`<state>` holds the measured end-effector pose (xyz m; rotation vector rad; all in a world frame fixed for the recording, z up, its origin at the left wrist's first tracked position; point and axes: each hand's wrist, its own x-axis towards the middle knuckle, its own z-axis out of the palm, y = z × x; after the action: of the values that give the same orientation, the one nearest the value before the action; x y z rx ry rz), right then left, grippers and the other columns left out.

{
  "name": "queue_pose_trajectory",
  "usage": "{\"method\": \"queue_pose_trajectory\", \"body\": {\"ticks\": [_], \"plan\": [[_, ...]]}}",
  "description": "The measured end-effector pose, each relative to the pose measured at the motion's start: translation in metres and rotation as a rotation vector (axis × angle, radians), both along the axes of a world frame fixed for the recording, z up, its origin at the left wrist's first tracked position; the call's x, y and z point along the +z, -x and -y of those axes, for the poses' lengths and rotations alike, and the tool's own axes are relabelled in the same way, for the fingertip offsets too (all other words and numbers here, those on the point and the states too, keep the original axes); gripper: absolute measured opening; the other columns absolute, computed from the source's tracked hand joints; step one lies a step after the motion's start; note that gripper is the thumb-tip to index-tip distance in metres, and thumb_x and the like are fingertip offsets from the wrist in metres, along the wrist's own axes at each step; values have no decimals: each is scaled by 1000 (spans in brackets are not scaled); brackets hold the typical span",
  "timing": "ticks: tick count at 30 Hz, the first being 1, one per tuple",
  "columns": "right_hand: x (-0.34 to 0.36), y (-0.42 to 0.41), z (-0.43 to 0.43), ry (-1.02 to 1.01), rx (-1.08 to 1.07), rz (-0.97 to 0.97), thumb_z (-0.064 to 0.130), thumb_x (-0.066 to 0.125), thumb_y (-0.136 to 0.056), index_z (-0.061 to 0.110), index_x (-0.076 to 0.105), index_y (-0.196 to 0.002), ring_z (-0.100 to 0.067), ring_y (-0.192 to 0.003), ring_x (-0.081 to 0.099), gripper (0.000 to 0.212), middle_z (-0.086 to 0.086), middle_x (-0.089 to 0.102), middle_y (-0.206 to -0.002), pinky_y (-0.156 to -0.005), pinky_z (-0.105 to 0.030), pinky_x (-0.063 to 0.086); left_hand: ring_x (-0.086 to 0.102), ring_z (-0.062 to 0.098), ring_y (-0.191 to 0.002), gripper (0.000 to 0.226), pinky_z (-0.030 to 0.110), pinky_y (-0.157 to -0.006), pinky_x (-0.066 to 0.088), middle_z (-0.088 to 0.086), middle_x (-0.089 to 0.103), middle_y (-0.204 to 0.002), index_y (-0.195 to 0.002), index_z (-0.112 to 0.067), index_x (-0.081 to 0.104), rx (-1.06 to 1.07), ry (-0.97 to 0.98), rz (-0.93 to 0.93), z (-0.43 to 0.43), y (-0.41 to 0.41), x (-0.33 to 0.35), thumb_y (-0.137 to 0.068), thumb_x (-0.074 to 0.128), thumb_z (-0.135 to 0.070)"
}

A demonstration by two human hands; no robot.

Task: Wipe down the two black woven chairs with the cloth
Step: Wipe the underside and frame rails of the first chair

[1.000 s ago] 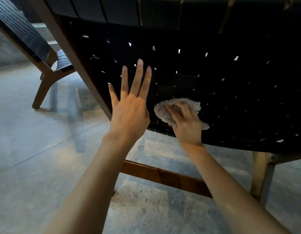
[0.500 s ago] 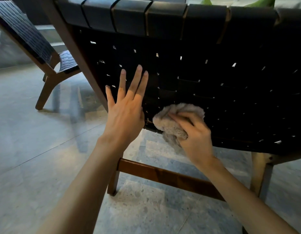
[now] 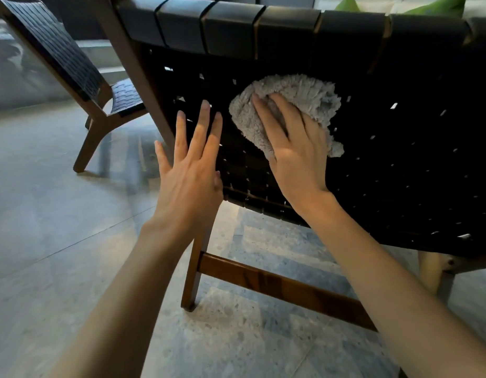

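Observation:
The back of a black woven chair [image 3: 400, 165] with a brown wooden frame fills the upper right of the head view. A fluffy grey cloth [image 3: 299, 96] lies against the weave, and my right hand [image 3: 293, 151] presses it there with fingers spread over it. Just left of the cloth, my left hand [image 3: 192, 170] is held flat with straight fingers at the weave near the chair's left rail; I cannot tell whether it touches. The second black woven chair [image 3: 72, 64] stands at the far left, seen side-on.
The near chair's wooden crossbar [image 3: 277, 285] and left leg [image 3: 194, 279] run below my arms. Grey speckled stone floor [image 3: 59, 227] spreads to the left and below. Green leaves [image 3: 438, 6] show above the chair's top edge.
My right hand has slid the cloth up the chair back from near the lower edge of the weave. The view has tilted up a little. My left hand stays flat beside it.

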<state>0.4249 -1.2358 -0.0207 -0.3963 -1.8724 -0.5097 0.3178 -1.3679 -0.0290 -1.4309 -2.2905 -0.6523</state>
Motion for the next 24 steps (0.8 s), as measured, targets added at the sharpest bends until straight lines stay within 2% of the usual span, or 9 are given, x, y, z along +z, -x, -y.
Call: {"method": "queue_pose_trajectory", "body": {"ticks": [3, 6, 9, 13, 17, 18, 20, 22, 24], "plan": [[-12, 8, -15, -75, -7, 17, 5, 56, -84, 16, 63, -127, -20, -109, 47, 45, -5, 64, -123, -89, -30, 41, -33, 20, -139, 83, 59, -113, -7, -7, -27, -156, -151, -27, -10, 18, 52, -19, 7, 3, -7, -95, 51, -18], [-42, 6, -32, -154, -70, 209, 1, 65, -79, 16, 65, -124, -20, -107, 48, 48, -3, 66, -120, -85, -32, 50, -33, 21, -139, 87, 61, -114, -5, -6, -32, -154, -151, -29, -14, 47, 90, 11, 12, 6, -14, -95, 53, -27], [-78, 3, -39, -2, -22, 315, -3, 75, -72, 13, 66, -122, -23, -99, 61, 53, -5, 67, -117, -80, -35, 54, -30, 26, -141, 90, 61, -115, -1, -3, -33, -153, -150, -31, -15, 92, 65, 84, 12, 11, -18, -94, 55, -29], [-96, 8, -48, 174, 62, 330, -2, 56, -83, 10, 60, -129, -26, -99, 59, 48, -7, 62, -124, -83, -39, 52, -26, 29, -142, 89, 59, -114, -1, -2, -30, -155, -150, -32, -14, 133, -6, 210, 6, 20, -18, -95, 55, -25], [-124, -3, -64, 165, 21, 665, -10, 77, -65, 10, 61, -126, -28, -105, 63, 66, -7, 64, -124, -87, -40, 52, -25, 31, -143, 89, 57, -115, -1, -1, -29, -155, -150, -32, -15, 136, -90, 339, 0, 34, -19, -95, 55, -22], [-131, -5, -65, 193, -21, 761, -9, 74, -70, 11, 57, -131, -27, -112, 60, 66, -7, 61, -129, -94, -39, 49, -24, 31, -143, 89, 57, -116, 0, -2, -29, -156, -150, -33, -15, 129, -114, 365, -3, 38, -20, -95, 55, -20], [-143, -1, -65, 358, -56, 857, -2, 54, -90, 16, 44, -142, -21, -130, 45, 56, -3, 47, -145, -111, -33, 30, -23, 31, -143, 90, 58, -115, 3, -3, -28, -156, -150, -36, -13, 112, -164, 417, -8, 44, -20, -94, 55, -16], [-144, 6, -63, 546, -4, 804, 0, 43, -95, 19, 43, -142, -16, -135, 38, 51, 2, 44, -147, -114, -24, 18, -20, 31, -144, 88, 58, -114, 6, -3, -25, -157, -149, -39, -9, 87, -213, 450, -13, 49, -19, -94, 55, -14], [-137, 8, -60, 665, 52, 743, -6, 44, -92, 18, 52, -136, -15, -133, 41, 51, 1, 50, -142, -112, -18, 16, -18, 28, -145, 86, 60, -116, 9, -3, -23, -158, -149, -40, -6, 62, -248, 476, -14, 50, -19, -94, 54, -13]]}}
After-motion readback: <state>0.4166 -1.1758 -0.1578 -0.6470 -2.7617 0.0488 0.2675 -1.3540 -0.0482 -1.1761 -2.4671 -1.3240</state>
